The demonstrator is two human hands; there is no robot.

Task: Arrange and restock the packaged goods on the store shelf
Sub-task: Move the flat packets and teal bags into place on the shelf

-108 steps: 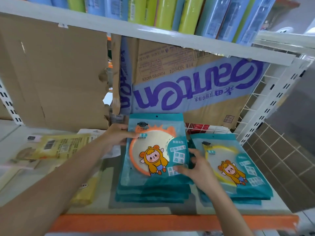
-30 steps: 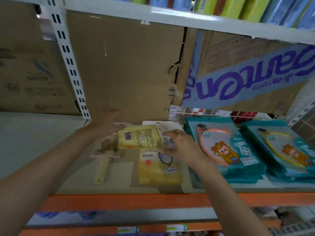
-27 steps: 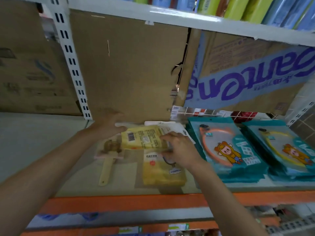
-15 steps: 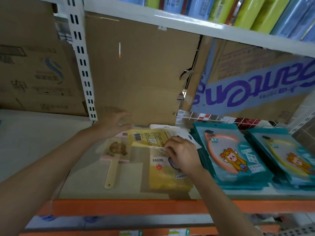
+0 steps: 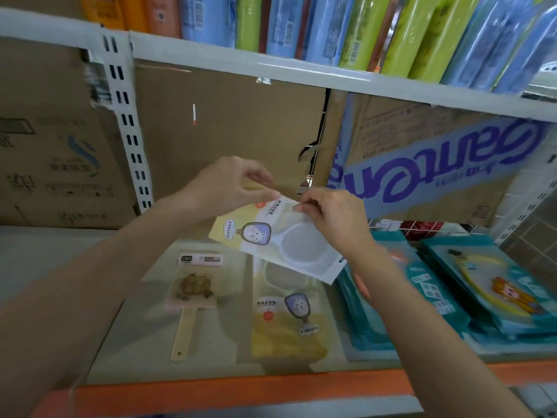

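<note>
Both hands hold one yellow pouch in the air above the shelf. The left hand pinches the pouch's upper left corner between thumb and fingertips. The right hand pinches the top edge just beside it, fingers curled over the plastic. The pouch hangs tilted from the two grips, its lower corner down to the right, under the right wrist. Its printed face is toward the camera, with a clear window showing what looks like a white-framed hand mirror.

Straight below the grips a second pouch of the same kind lies flat on the shelf, and the held pouch overlaps its far end in the picture. Below and to the left of the grips lies a pink pack with a long pale handle pointing toward the shelf's orange front edge. Right of the grips, under the right forearm, sits a stack of teal packs, and a second teal stack lies just beyond it. Behind the grips stand a plain box and a printed box. Above them runs a white upper shelf carrying green and blue goods.
</note>
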